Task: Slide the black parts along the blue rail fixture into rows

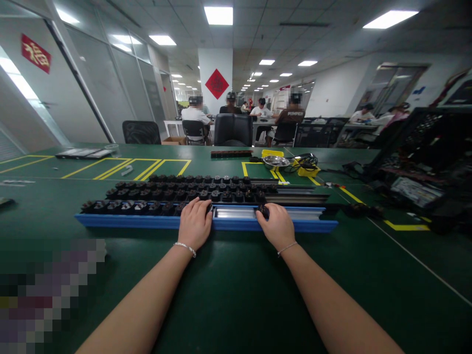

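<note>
A long blue channel rail [236,224] lies across the green table, with a row of small black knob-like parts [154,208] filling its left side. A bare silvery track [236,212] shows between my hands. My left hand [195,223] rests over the right end of that row, its fingers curled over a black part [210,208] there. Further right, my right hand [277,225] pinches another black part [263,211] at the track; the fingers partly hide it. What exactly these parts are cannot be made out.
Behind the blue rail stand more rows of black parts [191,187] on grey rails [300,198]. A metal bowl [276,161], yellow trays [309,171] and cables sit at the back right. Dark equipment [424,167] borders the right. Several people sit at tables beyond.
</note>
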### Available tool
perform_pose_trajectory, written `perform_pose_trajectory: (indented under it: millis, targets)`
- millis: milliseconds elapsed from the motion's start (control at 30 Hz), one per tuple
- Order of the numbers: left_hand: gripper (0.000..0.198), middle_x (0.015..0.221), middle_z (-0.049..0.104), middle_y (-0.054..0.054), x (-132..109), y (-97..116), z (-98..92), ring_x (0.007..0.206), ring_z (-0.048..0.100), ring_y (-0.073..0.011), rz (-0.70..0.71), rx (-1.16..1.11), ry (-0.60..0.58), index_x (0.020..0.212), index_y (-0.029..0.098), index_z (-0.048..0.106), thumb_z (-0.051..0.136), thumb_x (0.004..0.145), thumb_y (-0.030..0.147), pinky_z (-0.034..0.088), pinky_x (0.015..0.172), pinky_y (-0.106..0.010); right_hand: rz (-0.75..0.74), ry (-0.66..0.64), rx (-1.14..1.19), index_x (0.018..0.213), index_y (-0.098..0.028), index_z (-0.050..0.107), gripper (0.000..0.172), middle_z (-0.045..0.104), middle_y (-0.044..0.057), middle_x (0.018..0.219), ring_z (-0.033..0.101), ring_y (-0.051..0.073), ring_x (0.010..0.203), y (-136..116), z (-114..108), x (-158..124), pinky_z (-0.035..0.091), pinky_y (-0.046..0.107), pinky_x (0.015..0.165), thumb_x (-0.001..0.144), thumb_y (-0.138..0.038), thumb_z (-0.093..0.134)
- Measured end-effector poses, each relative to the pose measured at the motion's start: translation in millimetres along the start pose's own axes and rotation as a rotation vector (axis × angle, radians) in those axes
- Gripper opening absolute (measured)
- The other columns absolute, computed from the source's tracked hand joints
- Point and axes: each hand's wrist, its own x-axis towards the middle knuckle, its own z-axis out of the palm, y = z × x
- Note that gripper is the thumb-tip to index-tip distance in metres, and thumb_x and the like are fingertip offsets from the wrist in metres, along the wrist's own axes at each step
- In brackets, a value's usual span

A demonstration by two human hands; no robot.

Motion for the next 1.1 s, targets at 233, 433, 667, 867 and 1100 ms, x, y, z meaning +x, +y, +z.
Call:
perform_pose_trajectory:
  millis: [233, 433, 667, 867, 1100]
  targets:
    - [0.036, 0.120, 0.061, -0.009, 0, -1, 0.7, 0.124, 0.042, -0.0258, -0.004, 0.007, -0.004, 0.119, 0.017, 0.054, 0.039, 0.088, 0.030, 0.032, 0.103, -0.043, 0.008, 0.026, -0.014, 0.086, -0.015, 0.062, 0.024, 0.065, 0.010, 0.092, 0.055, 0.023, 0.089, 3, -2, 2, 0.040, 0.033, 0.081, 0.080, -0.035, 0.051]
    - [0.036, 0.119, 0.061, -0.009, 0, -2, 1.9, 0.124, 0.042, -0.0260, 0.005, 0.006, 0.007, 0.119, 0.017, 0.054, 0.040, 0.088, 0.029, 0.032, 0.102, -0.043, 0.032, 0.040, -0.025, 0.082, -0.016, 0.061, 0.021, 0.065, 0.009, 0.089, 0.054, 0.022, 0.086, 6, -4, 2, 0.040, 0.031, 0.078, 0.078, -0.035, 0.052]
    - [0.037, 0.119, 0.061, -0.009, 0, -2, 2.6, 0.124, 0.042, -0.0263, 0.004, 0.001, 0.002, 0.119, 0.017, 0.054, 0.039, 0.088, 0.030, 0.033, 0.102, -0.044, 0.039, 0.047, -0.040, 0.078, -0.018, 0.060, 0.019, 0.064, 0.008, 0.086, 0.054, 0.021, 0.083, 12, -6, 4, 0.039, 0.031, 0.075, 0.077, -0.035, 0.052]
    - [0.037, 0.118, 0.061, -0.009, -1, -1, 1.9, 0.124, 0.042, -0.0256, 0.008, -0.001, 0.010, 0.120, 0.018, 0.054, 0.039, 0.088, 0.029, 0.032, 0.103, -0.043, 0.044, 0.057, -0.068, 0.077, -0.018, 0.060, 0.019, 0.063, 0.008, 0.082, 0.054, 0.021, 0.081, 13, -7, 4, 0.038, 0.032, 0.075, 0.076, -0.035, 0.052]
    - [0.036, 0.118, 0.061, -0.009, -1, -2, 3.3, 0.124, 0.042, -0.0255, 0.014, 0.000, 0.019, 0.119, 0.017, 0.054, 0.039, 0.088, 0.030, 0.032, 0.103, -0.042, 0.055, 0.054, -0.069, 0.080, -0.017, 0.061, 0.020, 0.064, 0.008, 0.084, 0.054, 0.021, 0.082, 13, -7, 3, 0.038, 0.032, 0.075, 0.077, -0.035, 0.051]
